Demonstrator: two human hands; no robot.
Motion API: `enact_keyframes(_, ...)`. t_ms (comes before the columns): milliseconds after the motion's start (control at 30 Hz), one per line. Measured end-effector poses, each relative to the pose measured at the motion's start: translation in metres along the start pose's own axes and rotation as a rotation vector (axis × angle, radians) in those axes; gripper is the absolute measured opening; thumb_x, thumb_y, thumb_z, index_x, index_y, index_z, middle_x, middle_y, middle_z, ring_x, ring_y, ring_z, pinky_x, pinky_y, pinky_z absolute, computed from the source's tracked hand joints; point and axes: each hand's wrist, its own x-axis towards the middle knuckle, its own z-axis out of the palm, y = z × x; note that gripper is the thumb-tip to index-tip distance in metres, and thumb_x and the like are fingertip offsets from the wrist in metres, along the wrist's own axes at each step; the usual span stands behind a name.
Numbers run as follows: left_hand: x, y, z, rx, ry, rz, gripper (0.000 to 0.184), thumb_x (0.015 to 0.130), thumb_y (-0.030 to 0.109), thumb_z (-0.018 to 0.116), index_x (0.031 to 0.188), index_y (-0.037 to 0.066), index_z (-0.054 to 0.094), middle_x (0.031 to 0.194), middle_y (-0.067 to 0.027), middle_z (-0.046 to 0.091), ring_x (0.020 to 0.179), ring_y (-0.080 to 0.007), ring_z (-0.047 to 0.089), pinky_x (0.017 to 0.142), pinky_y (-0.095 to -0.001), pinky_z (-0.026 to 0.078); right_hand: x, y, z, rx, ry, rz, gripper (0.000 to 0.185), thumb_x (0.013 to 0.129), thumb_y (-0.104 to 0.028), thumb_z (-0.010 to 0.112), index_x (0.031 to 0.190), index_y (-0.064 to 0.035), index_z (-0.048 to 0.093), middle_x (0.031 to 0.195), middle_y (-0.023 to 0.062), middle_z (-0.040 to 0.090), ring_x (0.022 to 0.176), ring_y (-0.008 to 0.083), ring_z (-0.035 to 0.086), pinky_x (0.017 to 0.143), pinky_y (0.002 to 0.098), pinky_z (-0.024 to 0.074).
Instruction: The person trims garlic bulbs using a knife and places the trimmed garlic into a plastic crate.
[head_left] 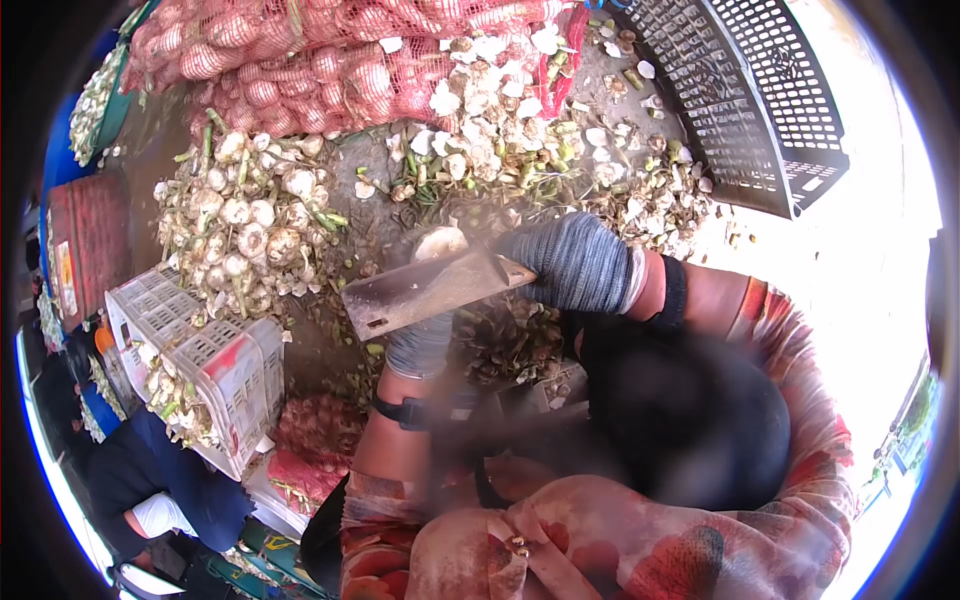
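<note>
The cleaver hides the fingers of the left hand and the lower part of a blurred garlic bulb. Red mesh sacks run past the top edge; a dark round shape is too blurred to identify.

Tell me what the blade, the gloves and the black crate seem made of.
Blade: probably metal, judging by its dull grey sheen under smears.
Gloves: knitted fabric, matte grey, showing ribbed rows.
Black crate: likely moulded plastic, with regular slots in its walls.
</note>
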Motion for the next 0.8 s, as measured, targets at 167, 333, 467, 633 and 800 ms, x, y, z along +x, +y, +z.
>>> enact_keyframes(167, 0.009, 0.002, 0.018, -0.331, 0.049, 0.045, 0.041, 0.094, 0.022, 0.058, 0.130, 0.005, 0.048, 0.122, -0.0104, 0.058, 0.110, -0.0204, 0.058, 0.092, -0.0345, 0.049, -0.003, -0.001, 0.006, -0.004, -0.033, 0.017, 0.027, 0.081, -0.022, 0.060, 0.105, -0.0109, 0.057, 0.081, 0.0147, 0.064, 0.073, 0.0358, 0.064, 0.062, 0.0446, 0.0506)
enact_keyframes(333, 0.000, 0.002, 0.025, -0.354, 0.130, -0.070, 0.052, 0.082, 0.017, 0.073, 0.124, 0.002, 0.045, 0.117, -0.0087, 0.053, 0.104, -0.0179, 0.055, 0.090, -0.0313, 0.049, -0.005, 0.007, 0.017, -0.027, -0.070, 0.046, 0.030, 0.078, -0.020, 0.062, 0.106, -0.0111, 0.056, 0.080, 0.0141, 0.065, 0.073, 0.0355, 0.065, 0.062, 0.0447, 0.0508)
enact_keyframes(467, -0.003, -0.006, 0.014, 0.520, 0.088, 0.232, 0.057, 0.079, 0.013, 0.076, 0.124, 0.001, 0.043, 0.116, -0.0088, 0.053, 0.102, -0.0185, 0.055, 0.089, -0.0307, 0.049, -0.010, 0.018, 0.022, -0.027, -0.085, 0.064, 0.033, 0.074, -0.015, 0.065, 0.106, -0.0104, 0.056, 0.079, 0.0147, 0.064, 0.073, 0.0356, 0.065, 0.061, 0.0444, 0.0511)
enact_keyframes(633, 0.003, 0.045, 0.026, -0.054, 0.094, -0.150, 0.057, 0.075, -0.001, 0.073, 0.123, 0.001, 0.043, 0.115, -0.0094, 0.051, 0.097, -0.0172, 0.055, 0.083, -0.0274, 0.051, -0.022, 0.051, 0.035, -0.089, -0.031, 0.183, 0.035, 0.075, -0.019, 0.068, 0.106, -0.0079, 0.055, 0.080, 0.0164, 0.065, 0.077, 0.0347, 0.066, 0.063, 0.0441, 0.0513)
enact_keyframes(800, -0.001, 0.070, 0.029, -0.224, 0.132, -0.140, 0.065, 0.073, -0.002, 0.071, 0.129, 0.007, 0.038, 0.119, -0.0077, 0.049, 0.105, -0.0166, 0.051, 0.093, -0.0318, 0.046, -0.024, 0.055, 0.026, 0.379, 0.099, 0.488, 0.047, 0.086, -0.044, 0.065, 0.111, -0.0043, 0.057, 0.087, 0.0180, 0.064, 0.084, 0.0299, 0.064, 0.075, 0.0388, 0.0497)
